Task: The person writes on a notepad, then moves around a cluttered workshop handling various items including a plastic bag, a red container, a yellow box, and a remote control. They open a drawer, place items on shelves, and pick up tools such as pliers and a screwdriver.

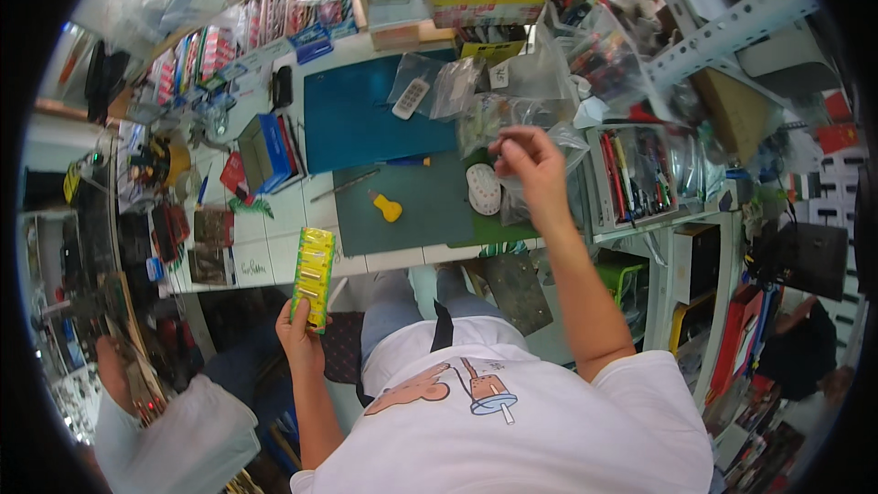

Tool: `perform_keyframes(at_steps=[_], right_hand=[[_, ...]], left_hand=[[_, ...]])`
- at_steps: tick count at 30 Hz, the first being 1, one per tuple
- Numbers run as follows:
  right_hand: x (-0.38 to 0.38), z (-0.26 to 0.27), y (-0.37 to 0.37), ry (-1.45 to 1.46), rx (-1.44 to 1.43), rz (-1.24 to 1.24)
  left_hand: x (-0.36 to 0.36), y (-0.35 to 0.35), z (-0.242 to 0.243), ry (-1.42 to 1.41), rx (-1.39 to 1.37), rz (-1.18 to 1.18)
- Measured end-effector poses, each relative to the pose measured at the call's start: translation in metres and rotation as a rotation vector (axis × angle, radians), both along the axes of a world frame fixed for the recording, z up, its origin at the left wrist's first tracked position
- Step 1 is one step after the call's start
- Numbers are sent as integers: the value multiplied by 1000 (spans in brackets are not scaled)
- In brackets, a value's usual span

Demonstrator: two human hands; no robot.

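Observation:
My left hand (302, 329) grips the lower end of a yellow and green blister strip of small cylindrical batteries (316, 267), in front of the table's edge. Raised over the right side of the worktable is my right hand (527, 154), its fingers curled together; whether something small is between them cannot be made out. Just below and left of it lies a white oval device with dotted markings (484, 190). A small tool with a yellow bulb-shaped handle (385, 207) rests on the dark green mat (411, 233). Further back, a white remote control (411, 98) lies at a clear plastic bag.
A blue mat (370, 110) covers the table's middle, with a thin metal tool (345, 185) nearby. At left stands a blue box (271, 154); at right, a bin of pens or tools (634, 175). Plastic bags (511, 116) crowd the back right. Another person (185, 432) is at lower left.

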State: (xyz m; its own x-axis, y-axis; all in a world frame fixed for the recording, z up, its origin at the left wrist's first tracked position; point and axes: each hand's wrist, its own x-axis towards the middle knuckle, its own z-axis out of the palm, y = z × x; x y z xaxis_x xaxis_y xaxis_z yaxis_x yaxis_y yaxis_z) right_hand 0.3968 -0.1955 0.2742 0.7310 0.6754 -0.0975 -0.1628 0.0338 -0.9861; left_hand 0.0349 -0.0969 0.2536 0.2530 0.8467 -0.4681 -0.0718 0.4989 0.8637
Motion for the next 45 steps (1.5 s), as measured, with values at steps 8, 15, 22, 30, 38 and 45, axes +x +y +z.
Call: perform_keyframes(at_steps=[8,15,22,30,38,45], right_hand=[[210,91,81,-1289,-654,-487],[290,51,154,-758,-1423,-643],[268,74,129,-980,-652,-1075],[23,108,87,-832,206,-924],[-184,38,10,-507,-12,-268],[-230,4,-110,561,190,-452]], left_hand=[[45,92,10,39,63,-354],[47,167,31,62,40,-421],[63,216,3,-41,-20,-556],[167,200,50,-618,-505,-867],[199,75,45,-513,-632,-1020],[194,-67,34,9,-331,-1717]])
